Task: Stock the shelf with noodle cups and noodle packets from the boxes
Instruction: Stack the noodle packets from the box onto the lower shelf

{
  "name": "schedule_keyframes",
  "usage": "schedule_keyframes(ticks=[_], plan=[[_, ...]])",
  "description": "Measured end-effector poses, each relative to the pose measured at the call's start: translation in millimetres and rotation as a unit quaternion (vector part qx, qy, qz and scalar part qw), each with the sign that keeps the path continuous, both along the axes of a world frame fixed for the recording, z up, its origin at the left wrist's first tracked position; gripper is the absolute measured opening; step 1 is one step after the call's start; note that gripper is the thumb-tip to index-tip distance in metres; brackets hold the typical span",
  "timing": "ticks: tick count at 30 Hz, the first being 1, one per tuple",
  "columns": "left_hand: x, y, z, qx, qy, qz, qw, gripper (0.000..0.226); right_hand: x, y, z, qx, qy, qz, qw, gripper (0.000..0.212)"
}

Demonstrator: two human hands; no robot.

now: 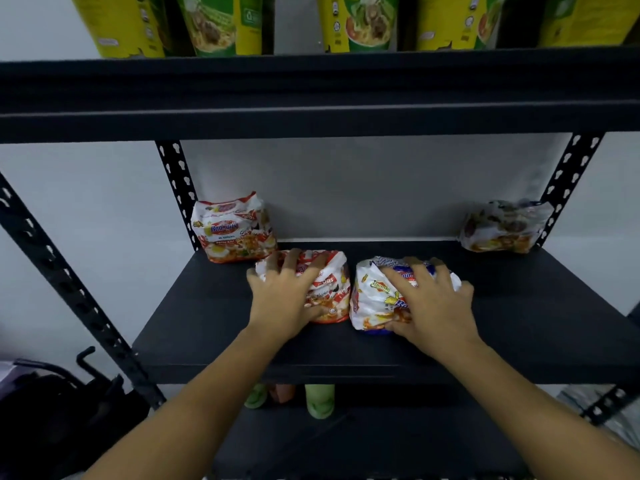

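Note:
Two noodle multipacks stand side by side on the middle black shelf (214, 327). My left hand (284, 299) grips the red-and-white noodle packet (334, 289), fingers over its top and thumb at its front. My right hand (433, 303) grips the blue-and-white noodle packet (370, 296) in the same way. Another red-and-white packet (233, 230) stands at the back left by the upright. A darker packet (502, 226) stands at the back right corner.
Yellow and green noodle bags (221, 26) line the top shelf above. Green and orange noodle cups (318, 400) show on the shelf below. Perforated black uprights (176, 188) frame the shelf. A dark bag (52, 420) lies on the floor at the left.

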State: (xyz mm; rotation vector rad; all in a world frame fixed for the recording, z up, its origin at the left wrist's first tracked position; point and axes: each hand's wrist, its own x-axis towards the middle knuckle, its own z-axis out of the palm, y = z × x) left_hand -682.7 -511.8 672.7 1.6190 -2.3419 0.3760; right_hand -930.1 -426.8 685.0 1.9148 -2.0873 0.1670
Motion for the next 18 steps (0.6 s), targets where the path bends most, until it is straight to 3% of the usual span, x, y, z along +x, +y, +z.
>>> schedule_keyframes(ticks=[7, 18], plan=[[-28, -60, 2, 0.006, -0.034, -0.004, 0.999, 0.100, -8, -24, -1, -0.007, -0.004, -0.027, 1.000, 0.101], [-42, -146, 7, -0.028, -0.081, -0.003, 0.996, 0.102, -28, -65, -16, -0.020, 0.000, -0.017, 1.000, 0.110]])
